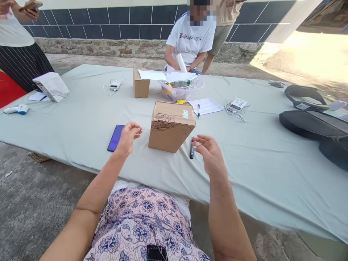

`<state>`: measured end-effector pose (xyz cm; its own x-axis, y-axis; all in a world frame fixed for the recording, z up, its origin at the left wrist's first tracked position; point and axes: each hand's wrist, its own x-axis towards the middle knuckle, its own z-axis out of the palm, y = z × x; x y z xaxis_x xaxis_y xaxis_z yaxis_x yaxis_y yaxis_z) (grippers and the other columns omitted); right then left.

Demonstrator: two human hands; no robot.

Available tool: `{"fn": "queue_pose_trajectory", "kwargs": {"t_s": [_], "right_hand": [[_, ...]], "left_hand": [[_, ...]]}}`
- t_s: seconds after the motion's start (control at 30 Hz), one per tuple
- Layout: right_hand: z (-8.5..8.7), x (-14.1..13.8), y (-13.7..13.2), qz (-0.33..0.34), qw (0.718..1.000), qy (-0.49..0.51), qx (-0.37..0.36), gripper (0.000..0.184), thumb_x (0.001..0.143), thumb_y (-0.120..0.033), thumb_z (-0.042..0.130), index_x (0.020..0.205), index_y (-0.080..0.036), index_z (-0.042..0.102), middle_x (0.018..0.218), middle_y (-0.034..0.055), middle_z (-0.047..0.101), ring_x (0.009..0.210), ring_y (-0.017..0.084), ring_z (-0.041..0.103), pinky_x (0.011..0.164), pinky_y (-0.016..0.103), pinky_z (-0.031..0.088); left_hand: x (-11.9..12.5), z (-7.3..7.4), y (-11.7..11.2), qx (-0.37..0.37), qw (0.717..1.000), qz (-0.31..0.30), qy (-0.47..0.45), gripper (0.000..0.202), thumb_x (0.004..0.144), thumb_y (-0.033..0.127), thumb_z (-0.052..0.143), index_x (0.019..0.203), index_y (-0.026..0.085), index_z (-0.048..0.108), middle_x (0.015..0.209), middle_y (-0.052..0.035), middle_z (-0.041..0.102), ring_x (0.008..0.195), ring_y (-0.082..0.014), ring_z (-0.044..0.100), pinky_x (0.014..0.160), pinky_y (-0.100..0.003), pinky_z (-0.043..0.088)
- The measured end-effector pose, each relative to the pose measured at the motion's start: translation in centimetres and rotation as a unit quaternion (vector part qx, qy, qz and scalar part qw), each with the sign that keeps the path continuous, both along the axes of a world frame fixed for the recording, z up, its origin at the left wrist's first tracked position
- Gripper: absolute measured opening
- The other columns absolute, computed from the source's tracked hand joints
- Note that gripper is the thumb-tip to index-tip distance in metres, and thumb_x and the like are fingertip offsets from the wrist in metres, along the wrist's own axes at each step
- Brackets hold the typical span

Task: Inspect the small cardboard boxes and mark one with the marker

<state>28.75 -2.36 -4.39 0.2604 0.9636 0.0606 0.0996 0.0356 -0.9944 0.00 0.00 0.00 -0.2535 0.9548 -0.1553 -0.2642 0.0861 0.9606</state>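
A brown cardboard box (165, 136) stands upright on the table between my hands, with dark scribbled lines at its top left corner and a small checkered patch on top. Left of the box, my left hand (129, 137) is raised with thumb and fingertips pinched. A faint thin line runs from those fingertips toward the box; I cannot make out what it is. Partly behind this hand lies a phone (115, 139) with a lit blue screen. My right hand (210, 150) is at the box's right, fingers bent and apart, close beside a black marker (191, 149).
Farther back are a smaller carton (141, 87), a clear plastic tub (181, 93), a written sheet (209, 106) with a pen (198, 111) and a white device with cable (237, 104). Black headgear (307, 125) lies right. A person (191, 40) sits opposite; others stand behind and left.
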Motion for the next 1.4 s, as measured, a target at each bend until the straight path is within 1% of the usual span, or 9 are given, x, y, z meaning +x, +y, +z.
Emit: {"fn": "queue_pose_trajectory", "kwargs": {"t_s": [0.13, 0.3, 0.47, 0.6, 0.7, 0.8, 1.0, 1.13, 1.4], "right_hand": [[-0.2, -1.1, 1.3, 0.092, 0.991, -0.086, -0.038, 0.072, 0.069, -0.054, 0.083, 0.13, -0.026, 0.054, 0.15, 0.0168, 0.058, 0.134, 0.035, 0.062, 0.108, 0.059, 0.052], [1.4, -0.6, 2.5, 0.093, 0.987, -0.131, -0.024, 0.102, 0.061, -0.068, 0.089, 0.144, -0.029, 0.046, 0.159, 0.0185, 0.051, 0.138, 0.041, 0.058, 0.109, 0.065, 0.049], [2.7, -1.5, 3.3, -0.009, 0.994, -0.108, 0.026, 0.08, 0.076, -0.085, 0.066, 0.131, -0.027, 0.058, 0.144, 0.0152, 0.064, 0.128, 0.036, 0.065, 0.106, 0.057, 0.051], [0.1, -3.7, 2.5, -0.142, 0.985, 0.019, 0.099, 0.072, 0.086, -0.09, 0.039, 0.106, -0.024, 0.059, 0.124, 0.0113, 0.069, 0.116, 0.029, 0.07, 0.096, 0.047, 0.054], [-2.3, -5.0, 2.1, -0.113, 0.99, 0.041, 0.079, 0.071, 0.084, -0.09, 0.043, 0.106, -0.024, 0.059, 0.118, 0.0085, 0.068, 0.113, 0.026, 0.068, 0.093, 0.043, 0.054], [-3.0, -5.6, 1.9, -0.067, 0.995, 0.032, 0.069, 0.069, 0.086, -0.088, 0.045, 0.108, -0.024, 0.059, 0.118, 0.0073, 0.067, 0.114, 0.025, 0.065, 0.094, 0.044, 0.054], [0.4, -6.5, -0.8, -0.07, 0.982, -0.051, 0.167, 0.059, 0.095, -0.072, 0.051, 0.129, -0.023, 0.06, 0.128, 0.0128, 0.068, 0.117, 0.028, 0.065, 0.095, 0.046, 0.054], [3.0, -6.8, -2.8, -0.096, 0.971, -0.086, 0.199, 0.055, 0.098, -0.067, 0.051, 0.128, -0.023, 0.063, 0.13, 0.0137, 0.068, 0.115, 0.029, 0.065, 0.091, 0.044, 0.055], [3.7, -8.3, -3.4, -0.082, 0.972, -0.074, 0.206, 0.051, 0.097, -0.07, 0.05, 0.116, -0.024, 0.06, 0.114, 0.01, 0.068, 0.102, 0.025, 0.065, 0.082, 0.04, 0.056]], "left_hand": [[2.7, 0.0, 1.5, 0.003, 1.0, 0.029, -0.01, 0.012, 0.074, 0.023, 0.062, 0.085, 0.023, 0.059, 0.094, -0.0015, 0.068, 0.093, -0.0164, 0.065, 0.083, -0.03, 0.044], [4.5, 0.0, 2.5, 0.012, 0.998, 0.05, -0.023, 0.008, 0.079, 0.022, 0.054, 0.086, 0.024, 0.057, 0.094, -0.0006, 0.066, 0.098, -0.0164, 0.065, 0.086, -0.03, 0.045], [5.0, -0.6, 3.5, 0.015, 0.998, 0.059, -0.025, 0.004, 0.079, 0.02, 0.051, 0.08, 0.022, 0.054, 0.086, 0.0003, 0.063, 0.088, -0.0151, 0.063, 0.08, -0.029, 0.044], [5.2, -2.4, 3.0, 0.018, 0.997, 0.071, -0.02, 0.005, 0.082, 0.021, 0.048, 0.08, 0.022, 0.053, 0.089, 0.0001, 0.061, 0.089, -0.0138, 0.063, 0.081, -0.027, 0.044], [5.4, -3.8, 1.8, 0.026, 0.997, 0.068, -0.008, 0.007, 0.084, 0.022, 0.049, 0.08, 0.022, 0.054, 0.093, -0.001, 0.063, 0.094, -0.0143, 0.063, 0.083, -0.027, 0.045], [5.6, -4.1, 0.8, 0.05, 0.997, 0.053, 0.01, 0.009, 0.087, 0.025, 0.05, 0.081, 0.022, 0.056, 0.092, -0.0019, 0.064, 0.092, -0.0161, 0.061, 0.082, -0.028, 0.046], [5.2, -2.1, -1.1, 0.147, 0.983, 0.065, 0.087, 0.015, 0.097, 0.033, 0.051, 0.096, 0.023, 0.062, 0.1, -0.0027, 0.064, 0.096, -0.0177, 0.058, 0.085, -0.028, 0.045], [4.6, -0.9, -2.3, 0.182, 0.977, 0.044, 0.103, 0.016, 0.098, 0.037, 0.053, 0.093, 0.024, 0.058, 0.093, -0.0009, 0.06, 0.087, -0.017, 0.055, 0.08, -0.027, 0.044], [3.5, 0.6, -3.3, 0.19, 0.972, 0.073, 0.115, 0.016, 0.094, 0.038, 0.06, 0.095, 0.024, 0.054, 0.097, -0.0011, 0.057, 0.089, -0.0163, 0.053, 0.079, -0.028, 0.042]]}}
